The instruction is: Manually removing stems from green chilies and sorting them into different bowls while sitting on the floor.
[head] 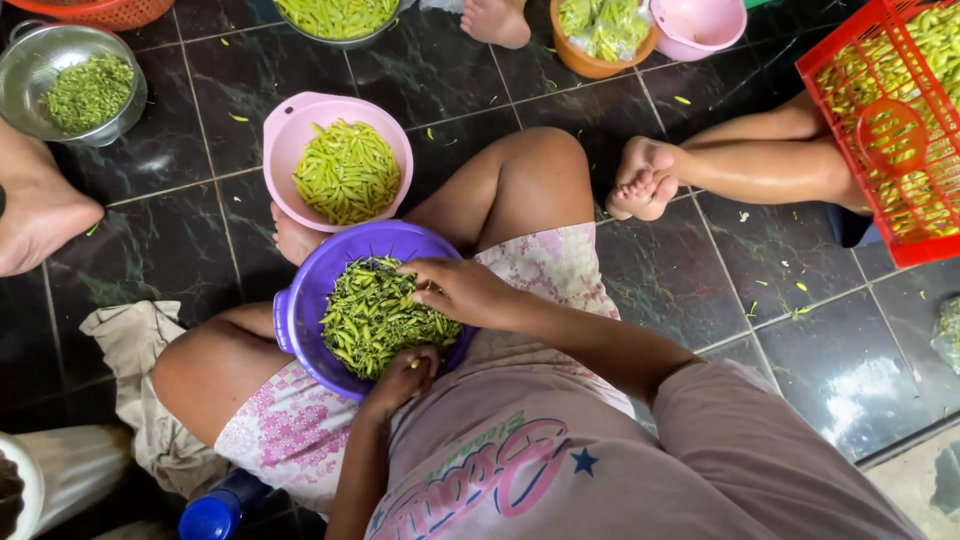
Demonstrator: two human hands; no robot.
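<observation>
Hidden/cut off: left hand (405,372) sits at near rim of the purple bowl (300,310), fingers curled down into the green chilies (375,315). Can't tell whether it's pinching one or just closed. Right hand (458,288) lies over the far-right side of the pile, fingers bent, tips touching chilies; grip also unclear, palm faces down. Bowl's right wall is hidden behind the right hand and forearm. Bowl rests in the person's lap between the knees, handle at left.

Orientation: chilies in the purple bowl are a jumbled heap, no common long axis. Individual pods too small to read stem ends.

Around: pink bowl (290,130) of lighter green pods just beyond the purple bowl on the floor (700,290), rims nearly touching. Metal colander (30,60) w/ chopped greens at far-left corner, cut by frame edge. Red crate (850,100) of pods at far right, partly out of frame, on another person's legs. Orange bowl (590,65) and an empty pink bowl (700,25) at top edge, both cut off. Blue bottle cap (210,515) at bottom edge by left thigh. Cloth (130,340) on floor to the left.

Room: dark tile floor open to the right of the knee, only small scraps there. Left and far sides crowded w/ bowls and other people's feet (640,180).
</observation>
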